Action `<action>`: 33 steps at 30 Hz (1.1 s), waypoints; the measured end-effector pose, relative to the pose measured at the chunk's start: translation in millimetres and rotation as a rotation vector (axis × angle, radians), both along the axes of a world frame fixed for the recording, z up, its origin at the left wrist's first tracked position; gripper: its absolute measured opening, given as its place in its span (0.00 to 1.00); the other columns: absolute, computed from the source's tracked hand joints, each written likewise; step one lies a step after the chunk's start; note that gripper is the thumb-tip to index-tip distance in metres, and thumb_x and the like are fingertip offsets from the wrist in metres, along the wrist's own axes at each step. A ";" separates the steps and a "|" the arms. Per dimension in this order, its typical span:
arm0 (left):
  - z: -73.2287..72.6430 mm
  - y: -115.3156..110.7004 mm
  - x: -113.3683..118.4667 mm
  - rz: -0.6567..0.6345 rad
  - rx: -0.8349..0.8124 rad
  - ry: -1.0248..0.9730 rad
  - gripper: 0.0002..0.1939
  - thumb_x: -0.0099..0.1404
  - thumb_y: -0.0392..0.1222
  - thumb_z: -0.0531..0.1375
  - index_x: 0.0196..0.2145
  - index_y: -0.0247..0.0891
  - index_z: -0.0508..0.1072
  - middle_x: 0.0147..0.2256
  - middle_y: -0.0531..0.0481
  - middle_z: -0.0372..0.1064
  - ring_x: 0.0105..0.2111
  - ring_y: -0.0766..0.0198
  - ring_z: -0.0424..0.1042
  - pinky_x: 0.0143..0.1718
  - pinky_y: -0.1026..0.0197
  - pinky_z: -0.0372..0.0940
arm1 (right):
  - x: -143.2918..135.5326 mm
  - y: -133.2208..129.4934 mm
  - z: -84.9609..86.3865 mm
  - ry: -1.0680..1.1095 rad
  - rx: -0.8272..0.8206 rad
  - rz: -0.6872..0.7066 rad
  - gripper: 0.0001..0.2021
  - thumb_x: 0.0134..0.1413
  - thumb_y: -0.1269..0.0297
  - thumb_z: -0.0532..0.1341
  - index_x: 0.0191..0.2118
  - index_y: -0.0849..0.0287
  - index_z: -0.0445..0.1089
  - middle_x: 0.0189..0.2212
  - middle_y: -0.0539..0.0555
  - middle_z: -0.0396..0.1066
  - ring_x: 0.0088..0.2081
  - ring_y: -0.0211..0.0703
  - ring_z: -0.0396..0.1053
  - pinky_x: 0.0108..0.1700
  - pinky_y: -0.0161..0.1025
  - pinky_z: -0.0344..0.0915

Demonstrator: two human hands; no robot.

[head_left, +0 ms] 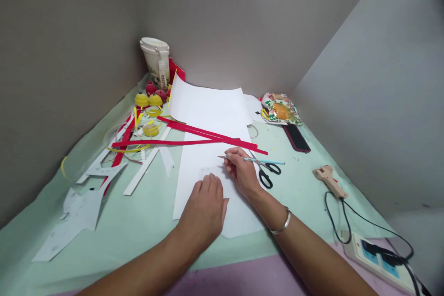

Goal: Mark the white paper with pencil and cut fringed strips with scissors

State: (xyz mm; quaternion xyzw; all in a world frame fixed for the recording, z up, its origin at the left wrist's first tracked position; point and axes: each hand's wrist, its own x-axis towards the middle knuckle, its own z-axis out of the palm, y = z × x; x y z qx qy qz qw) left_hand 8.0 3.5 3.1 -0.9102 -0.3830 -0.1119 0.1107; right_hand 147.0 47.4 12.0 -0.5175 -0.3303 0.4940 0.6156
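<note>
My right hand [239, 169] pinches a light blue pencil [265, 161], its sharpened tip pointing left over the white paper [194, 162]. My left hand [205, 203] rests on the lower part of that paper, back up, fingers together; whether anything lies under it is hidden. Red strips [208, 138] cross the paper above both hands. Scissors [266, 173] with black handles lie just right of my right hand, under the pencil's rear part.
On the left are white paper scraps [83, 208], yellow rolls [151, 129] and a lidded container [156, 58]. To the right lie a patterned packet [281, 110], a phone [296, 138], a glue gun [329, 181] and a power strip [378, 259] with cables.
</note>
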 end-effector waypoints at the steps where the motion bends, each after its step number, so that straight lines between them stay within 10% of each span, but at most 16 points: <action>1: -0.4 -0.3 -1.1 -0.001 -0.003 -0.006 0.24 0.69 0.40 0.46 0.53 0.19 0.69 0.51 0.28 0.69 0.49 0.43 0.66 0.47 0.49 0.59 | 0.2 -0.7 0.5 0.017 0.002 0.004 0.04 0.46 0.66 0.60 0.31 0.58 0.67 0.21 0.46 0.67 0.18 0.30 0.58 0.18 0.27 0.50; 17: -3.5 2.2 -10.5 -0.033 -0.110 -0.096 0.22 0.68 0.39 0.49 0.54 0.23 0.68 0.55 0.30 0.65 0.53 0.44 0.65 0.49 0.46 0.61 | 2.8 0.7 1.1 0.062 0.023 0.045 0.06 0.45 0.64 0.62 0.32 0.59 0.70 0.24 0.50 0.70 0.21 0.32 0.61 0.17 0.28 0.50; 33: 0.9 5.0 -7.0 -0.030 -0.127 -0.045 0.25 0.70 0.45 0.48 0.57 0.25 0.66 0.54 0.33 0.67 0.49 0.48 0.65 0.47 0.49 0.59 | 6.3 -12.7 1.8 -0.386 -0.112 0.115 0.06 0.48 0.60 0.62 0.28 0.57 0.71 0.19 0.46 0.68 0.23 0.38 0.63 0.28 0.35 0.60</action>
